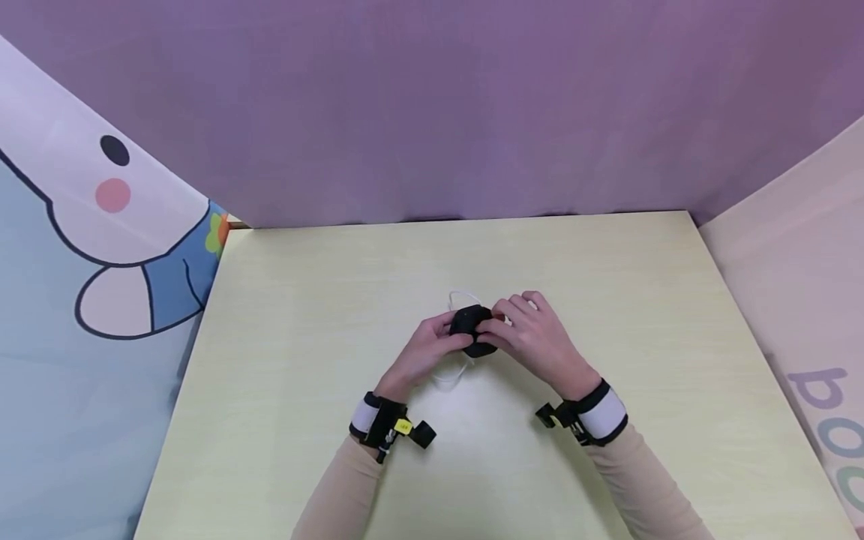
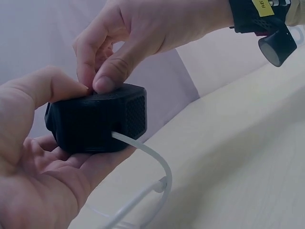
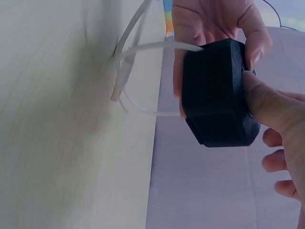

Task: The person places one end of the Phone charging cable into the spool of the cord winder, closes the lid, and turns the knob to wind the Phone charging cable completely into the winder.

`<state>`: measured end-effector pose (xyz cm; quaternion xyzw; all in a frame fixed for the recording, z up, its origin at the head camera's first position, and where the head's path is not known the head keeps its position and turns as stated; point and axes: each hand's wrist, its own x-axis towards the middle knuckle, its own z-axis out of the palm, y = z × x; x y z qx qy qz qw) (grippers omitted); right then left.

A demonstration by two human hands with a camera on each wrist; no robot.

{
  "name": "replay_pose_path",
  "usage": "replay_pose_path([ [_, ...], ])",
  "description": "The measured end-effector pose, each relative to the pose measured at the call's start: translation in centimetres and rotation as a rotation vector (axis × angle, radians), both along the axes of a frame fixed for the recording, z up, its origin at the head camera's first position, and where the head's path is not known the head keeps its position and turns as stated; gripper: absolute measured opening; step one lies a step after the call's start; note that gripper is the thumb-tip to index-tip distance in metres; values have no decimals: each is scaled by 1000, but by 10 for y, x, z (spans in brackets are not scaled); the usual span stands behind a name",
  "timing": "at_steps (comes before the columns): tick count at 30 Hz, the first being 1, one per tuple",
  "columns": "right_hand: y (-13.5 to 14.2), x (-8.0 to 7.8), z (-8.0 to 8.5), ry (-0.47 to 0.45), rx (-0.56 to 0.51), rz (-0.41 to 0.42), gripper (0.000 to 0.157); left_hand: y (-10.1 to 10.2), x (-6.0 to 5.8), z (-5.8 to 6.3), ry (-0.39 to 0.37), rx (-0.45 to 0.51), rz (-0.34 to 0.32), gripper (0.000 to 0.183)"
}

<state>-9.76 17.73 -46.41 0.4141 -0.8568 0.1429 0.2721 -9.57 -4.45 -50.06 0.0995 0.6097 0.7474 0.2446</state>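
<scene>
The left hand [image 1: 427, 346] cradles and grips a black case [image 1: 466, 320], its thumb on the upper face and its fingers spread beneath. The right hand [image 1: 540, 339] pinches at that same upper face with thumb and bent forefinger, the other fingers curled; what lies between the fingertips is hidden. The case, a blocky shell with cut corners, is held just above the middle of the table [image 1: 304, 307]. Its inside cannot be seen, so its contents cannot be told, but a white cable [image 2: 156, 156] comes out through a wall of the case, curves and hangs in loops beside it. In the right wrist view a pale connector [image 3: 123, 75] shows on the cable. Each wrist wears a strap, the left strap [image 1: 365, 417] and the right strap [image 1: 603, 412] both bearing a small black camera, above beige sleeves [image 1: 337, 491]. Beyond the table stands a purple backdrop [image 1: 432, 112], with a printed cartoon panel [image 1: 61, 412] at the left and a pale lettered panel [image 1: 776, 247] at the right.
</scene>
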Motion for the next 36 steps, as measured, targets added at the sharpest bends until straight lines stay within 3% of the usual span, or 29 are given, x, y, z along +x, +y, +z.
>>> replay_pose_path([
  [24,-8,5,-5,-8,-119,-95,21,3,0,1,-7,56,78,50],
  [36,-13,7,-7,-2,-195,-132,30,5,1,2,-11,85,96,50],
])
